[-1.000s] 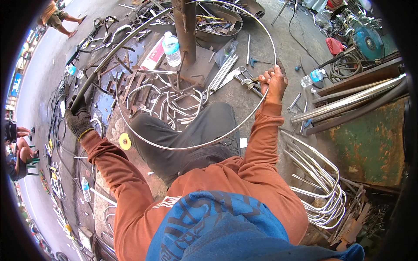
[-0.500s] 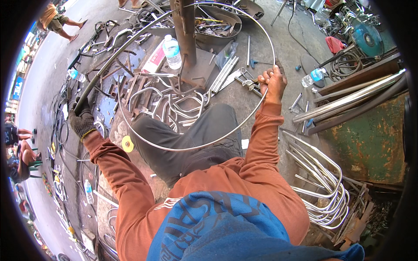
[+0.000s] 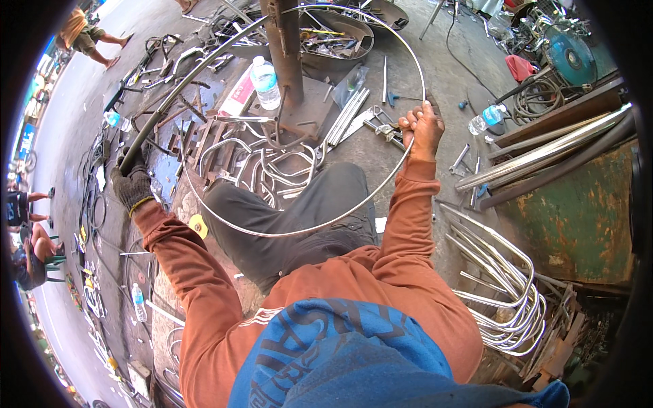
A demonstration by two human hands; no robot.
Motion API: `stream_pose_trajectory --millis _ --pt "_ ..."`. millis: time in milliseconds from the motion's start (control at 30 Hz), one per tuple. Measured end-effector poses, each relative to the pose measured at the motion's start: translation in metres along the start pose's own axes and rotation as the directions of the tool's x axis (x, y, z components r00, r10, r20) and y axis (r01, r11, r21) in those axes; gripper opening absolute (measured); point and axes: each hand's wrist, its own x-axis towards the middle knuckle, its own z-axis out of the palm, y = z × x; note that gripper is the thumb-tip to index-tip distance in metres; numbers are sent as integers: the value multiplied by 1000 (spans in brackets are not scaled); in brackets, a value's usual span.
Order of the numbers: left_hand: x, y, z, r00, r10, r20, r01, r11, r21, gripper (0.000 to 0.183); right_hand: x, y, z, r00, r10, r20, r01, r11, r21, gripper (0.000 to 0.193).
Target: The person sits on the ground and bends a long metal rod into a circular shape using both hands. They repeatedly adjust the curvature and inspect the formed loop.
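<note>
My left hand (image 3: 134, 188), in a dark knitted work glove, is closed around the lower end of a long dark tube (image 3: 178, 90). The tube slants up and away to the rusty post (image 3: 281, 51). My bare right hand (image 3: 423, 130) grips a thin silvery metal rod (image 3: 304, 232) bent into a wide loop. This loop arches from the tube's far end past the post to my right fist, then sweeps back over my legs. Its other end rises near the tube; whether the two touch I cannot tell.
Bent metal tubes (image 3: 286, 165) lie beyond my knees, beside a water bottle (image 3: 265, 83) at the post's base. A bundle of bent tubes (image 3: 511, 285) is at my right, below long pipes (image 3: 544, 155). Farther right stands a fan (image 3: 571, 59). A yellow disc (image 3: 198, 226) lies by my left forearm.
Both hands keep their holds, and the loop has barely moved. My left forearm has shifted slightly, now partly covering the yellow disc. The view has moved a little.
</note>
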Motion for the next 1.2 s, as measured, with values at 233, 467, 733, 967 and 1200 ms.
stream_pose_trajectory --millis 233,467,733,967,1200 --pt "-27 14 9 999 49 -18 -49 999 -5 31 -3 0 2 1000 -8 2 8 1000 1 5" --pt "-54 18 24 999 43 -24 -41 998 47 34 -5 4 4 1000 -17 -7 17 999 27 6" --pt "-77 22 26 998 69 15 -69 997 17 33 -10 11 12 999 -44 -22 44 999 25 28" --pt "-154 24 62 986 145 80 -144 989 -9 31 -16 22 10 998 -45 -32 47 998 38 16" --pt "-172 26 49 974 93 208 -99 995 19 35 -11 20 9 998 -20 -52 22 999 43 9"
